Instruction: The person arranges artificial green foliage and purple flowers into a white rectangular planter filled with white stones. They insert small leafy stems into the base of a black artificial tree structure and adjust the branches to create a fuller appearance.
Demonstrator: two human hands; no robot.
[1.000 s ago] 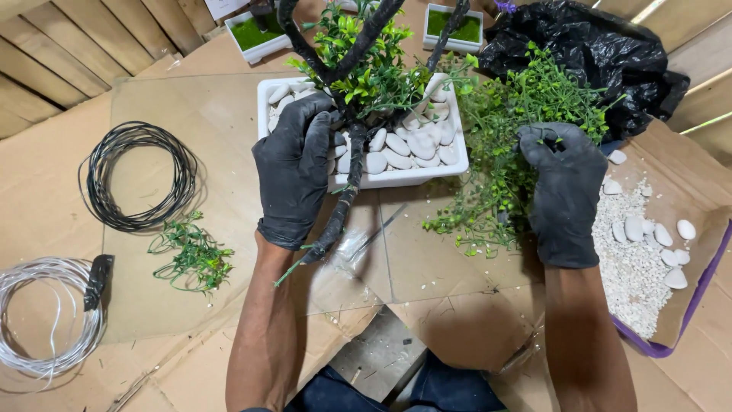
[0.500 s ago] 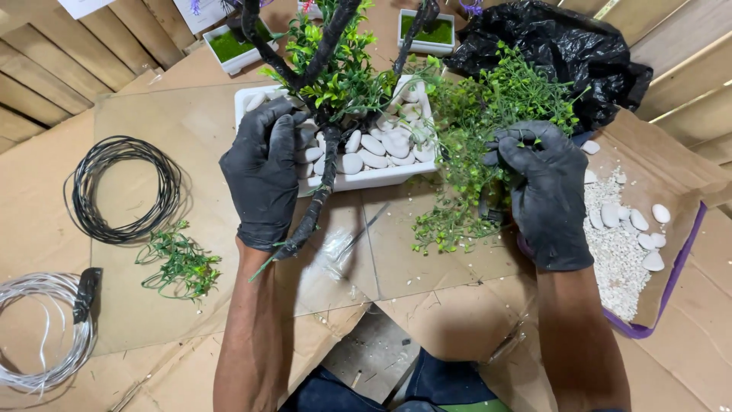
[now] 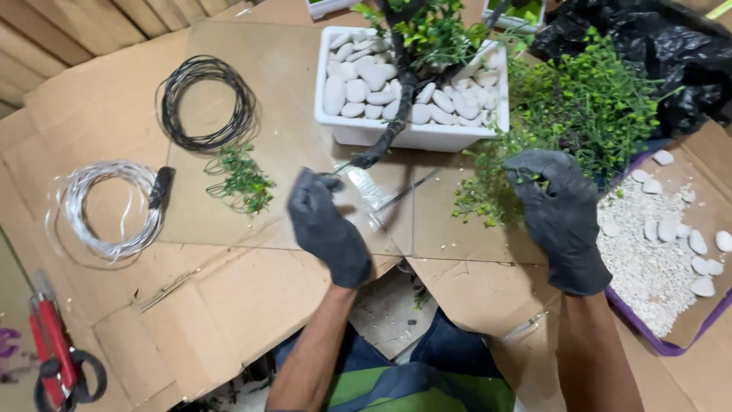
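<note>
Open cardboard between the hands, clutter around the edges

Bare cardboard (image 3: 252,297) lay free below the white planter (image 3: 412,136); wire coils (image 3: 204,103) blocked the left, leafy sprigs (image 3: 587,107) and pebbles (image 3: 671,252) the right.

Two gloved hands: left hand (image 3: 328,229), right hand (image 3: 563,217); two wire coils: black coil (image 3: 204,102), silver coil (image 3: 105,209); one white planter (image 3: 404,133) with pebbles; one red-handled cutter (image 3: 55,358); one loose green sprig (image 3: 242,180); one black bag (image 3: 671,53)
</note>
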